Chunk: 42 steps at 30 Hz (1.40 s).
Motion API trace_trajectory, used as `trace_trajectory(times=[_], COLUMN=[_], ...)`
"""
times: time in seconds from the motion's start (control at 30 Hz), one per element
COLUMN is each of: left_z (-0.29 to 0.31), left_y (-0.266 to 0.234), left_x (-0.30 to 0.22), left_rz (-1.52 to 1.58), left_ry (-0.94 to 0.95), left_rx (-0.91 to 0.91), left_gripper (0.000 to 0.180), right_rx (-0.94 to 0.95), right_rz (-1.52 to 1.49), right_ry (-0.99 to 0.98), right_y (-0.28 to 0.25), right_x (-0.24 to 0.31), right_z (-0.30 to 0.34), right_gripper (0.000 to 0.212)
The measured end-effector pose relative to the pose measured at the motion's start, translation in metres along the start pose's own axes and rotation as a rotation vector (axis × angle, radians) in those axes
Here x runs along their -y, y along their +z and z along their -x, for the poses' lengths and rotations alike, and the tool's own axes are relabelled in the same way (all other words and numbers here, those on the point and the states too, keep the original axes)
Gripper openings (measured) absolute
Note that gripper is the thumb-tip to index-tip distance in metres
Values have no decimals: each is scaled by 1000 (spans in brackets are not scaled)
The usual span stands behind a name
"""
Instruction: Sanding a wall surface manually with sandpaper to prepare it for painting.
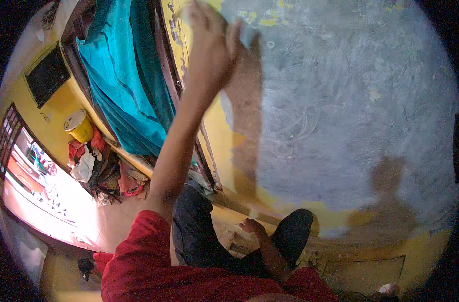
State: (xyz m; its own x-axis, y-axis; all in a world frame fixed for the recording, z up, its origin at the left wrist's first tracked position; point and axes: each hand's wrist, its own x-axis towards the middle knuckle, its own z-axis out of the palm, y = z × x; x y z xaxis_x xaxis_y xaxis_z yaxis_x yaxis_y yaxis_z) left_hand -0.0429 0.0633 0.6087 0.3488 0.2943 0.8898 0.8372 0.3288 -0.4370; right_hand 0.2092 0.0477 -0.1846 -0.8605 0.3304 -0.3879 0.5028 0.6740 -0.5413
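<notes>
My left hand (pixel 212 48) is raised high against the wall, at the border between the yellow paint and the grey, patchy coating. Its fingers look bent round and pressed toward the surface, but motion blurs them. What they hold, if anything, I cannot make out. The wall (pixel 320 110) carries streaky grey-white filler with small yellow patches showing through. My right hand (pixel 250 226) hangs low between my knees, fingers loosely stretched and nothing visible in it.
A teal curtain (pixel 123 80) hangs in the doorway left of my arm. Beyond it stand a yellow bucket (pixel 79 128) and a heap of rags and debris (pixel 108 173). Bright light enters through an opening (pixel 48 196) at far left. My dark trousered knee (pixel 296 226) is near the wall's foot.
</notes>
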Motion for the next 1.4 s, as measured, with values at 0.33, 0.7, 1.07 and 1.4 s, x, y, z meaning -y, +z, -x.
trace_trajectory(times=[0.33,0.7,1.07,1.4], left_z=[5,-18,55,103], left_y=[-5,-30,-29,-32], left_x=[18,-95,-54,-69], left_rz=[324,608,708,525], left_ry=[-188,-317,-470,-487], left_rx=[278,-129,4,170], left_gripper=[61,71,76,82], right_rx=[93,19,-67,176], right_rz=[-32,-5,24,-72], right_ry=[23,225,135,126], right_y=[8,31,30,-52], right_x=[5,-112,-26,72], right_z=[-6,46,1,9], right_gripper=[68,60,67,64])
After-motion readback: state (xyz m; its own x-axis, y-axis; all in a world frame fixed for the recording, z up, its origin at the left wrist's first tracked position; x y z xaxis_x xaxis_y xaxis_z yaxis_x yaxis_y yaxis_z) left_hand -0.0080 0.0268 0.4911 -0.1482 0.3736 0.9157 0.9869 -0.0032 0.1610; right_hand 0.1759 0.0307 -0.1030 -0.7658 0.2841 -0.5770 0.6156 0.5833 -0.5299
